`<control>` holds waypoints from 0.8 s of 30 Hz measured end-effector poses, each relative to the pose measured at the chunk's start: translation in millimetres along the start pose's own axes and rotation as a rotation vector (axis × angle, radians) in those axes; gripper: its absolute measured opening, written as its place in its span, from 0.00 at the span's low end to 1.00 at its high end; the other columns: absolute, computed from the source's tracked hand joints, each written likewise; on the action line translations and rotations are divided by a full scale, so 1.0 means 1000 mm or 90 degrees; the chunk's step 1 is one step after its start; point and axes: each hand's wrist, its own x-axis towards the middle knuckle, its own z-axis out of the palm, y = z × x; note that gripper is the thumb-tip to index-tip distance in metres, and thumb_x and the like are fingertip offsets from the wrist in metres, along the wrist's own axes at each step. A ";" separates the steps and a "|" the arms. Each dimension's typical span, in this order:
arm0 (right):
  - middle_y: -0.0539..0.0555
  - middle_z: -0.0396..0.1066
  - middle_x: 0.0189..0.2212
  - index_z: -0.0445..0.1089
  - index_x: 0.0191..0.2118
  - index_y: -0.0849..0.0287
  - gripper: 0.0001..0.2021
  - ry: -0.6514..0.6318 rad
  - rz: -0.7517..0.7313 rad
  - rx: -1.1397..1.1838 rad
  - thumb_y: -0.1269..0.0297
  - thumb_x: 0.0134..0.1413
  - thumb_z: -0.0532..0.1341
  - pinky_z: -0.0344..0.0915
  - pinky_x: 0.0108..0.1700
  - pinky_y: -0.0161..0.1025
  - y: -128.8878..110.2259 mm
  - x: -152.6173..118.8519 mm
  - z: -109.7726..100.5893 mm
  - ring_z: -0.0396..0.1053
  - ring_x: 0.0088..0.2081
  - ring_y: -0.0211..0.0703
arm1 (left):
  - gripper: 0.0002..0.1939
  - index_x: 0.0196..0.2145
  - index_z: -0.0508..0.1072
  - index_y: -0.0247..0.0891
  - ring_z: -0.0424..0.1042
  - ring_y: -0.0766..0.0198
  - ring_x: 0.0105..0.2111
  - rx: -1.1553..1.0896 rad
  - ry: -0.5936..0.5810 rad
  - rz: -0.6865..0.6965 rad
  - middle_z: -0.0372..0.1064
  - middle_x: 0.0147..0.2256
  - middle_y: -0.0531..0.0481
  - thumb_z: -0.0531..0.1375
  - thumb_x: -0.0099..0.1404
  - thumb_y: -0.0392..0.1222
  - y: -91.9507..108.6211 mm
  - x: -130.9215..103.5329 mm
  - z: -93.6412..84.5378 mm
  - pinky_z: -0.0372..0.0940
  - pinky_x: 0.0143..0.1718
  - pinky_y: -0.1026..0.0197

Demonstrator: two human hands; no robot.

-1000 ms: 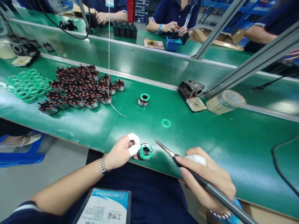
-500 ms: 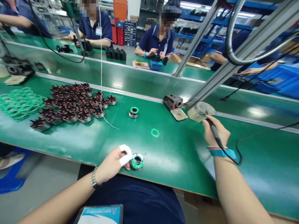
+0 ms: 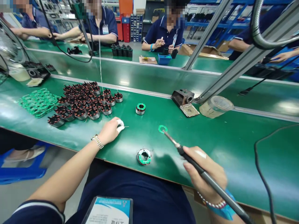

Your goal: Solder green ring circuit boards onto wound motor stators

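Note:
My left hand (image 3: 109,131), with white finger cots, is closed in a pinch on the solder wire (image 3: 100,59). That wire hangs down from above, and its short tip sticks out past my fingertips. My right hand (image 3: 206,169) grips a soldering iron (image 3: 193,163), whose metal tip points up and left. In this view the tip overlaps a loose green ring-shaped circuit board (image 3: 160,128); whether they touch I cannot tell. Near the bench's front edge, between my hands, lies a motor stator (image 3: 147,161) topped with a green ring board. Neither hand touches it.
A second board-topped stator (image 3: 140,110) stands farther back. Many bare stators (image 3: 80,113) and a pile of green boards (image 3: 38,102) lie left. An iron stand (image 3: 183,97), its sponge (image 3: 189,110) and a round plastic tub (image 3: 213,107) are back right. Co-workers sit across the bench.
My left hand has let go of the front stator, moved up and left, and pinched the solder wire. My right hand has brought the iron from the tub toward the middle of the bench.

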 end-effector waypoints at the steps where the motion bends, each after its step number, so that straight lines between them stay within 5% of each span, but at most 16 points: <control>1: 0.53 0.69 0.26 0.67 0.44 0.58 0.13 -0.027 -0.011 0.028 0.71 0.52 0.57 0.66 0.28 0.37 -0.005 -0.002 0.000 0.67 0.29 0.41 | 0.08 0.29 0.69 0.35 0.67 0.64 0.28 -0.068 -0.001 0.014 0.66 0.31 0.49 0.53 0.61 0.39 0.006 -0.007 0.001 0.62 0.32 0.62; 4: 0.53 0.67 0.23 0.68 0.42 0.59 0.12 -0.076 -0.017 0.104 0.74 0.49 0.56 0.65 0.26 0.36 -0.018 -0.004 0.004 0.65 0.27 0.39 | 0.08 0.30 0.69 0.36 0.65 0.67 0.26 -0.258 -0.010 0.075 0.65 0.28 0.51 0.53 0.61 0.41 0.028 -0.035 0.004 0.61 0.29 0.65; 8: 0.51 0.65 0.20 0.68 0.40 0.60 0.13 -0.112 -0.012 0.165 0.77 0.46 0.56 0.65 0.25 0.36 -0.026 -0.003 0.012 0.62 0.25 0.38 | 0.06 0.29 0.69 0.36 0.62 0.69 0.25 -0.261 -0.019 0.191 0.63 0.27 0.51 0.53 0.61 0.38 0.049 -0.058 0.004 0.59 0.27 0.66; 24: 0.51 0.63 0.19 0.70 0.38 0.61 0.13 -0.139 -0.002 0.181 0.78 0.45 0.56 0.64 0.25 0.38 -0.026 -0.002 0.024 0.61 0.25 0.40 | 0.06 0.32 0.69 0.37 0.60 0.71 0.22 -0.175 -0.005 0.223 0.64 0.29 0.51 0.52 0.61 0.36 0.048 -0.058 0.007 0.58 0.24 0.67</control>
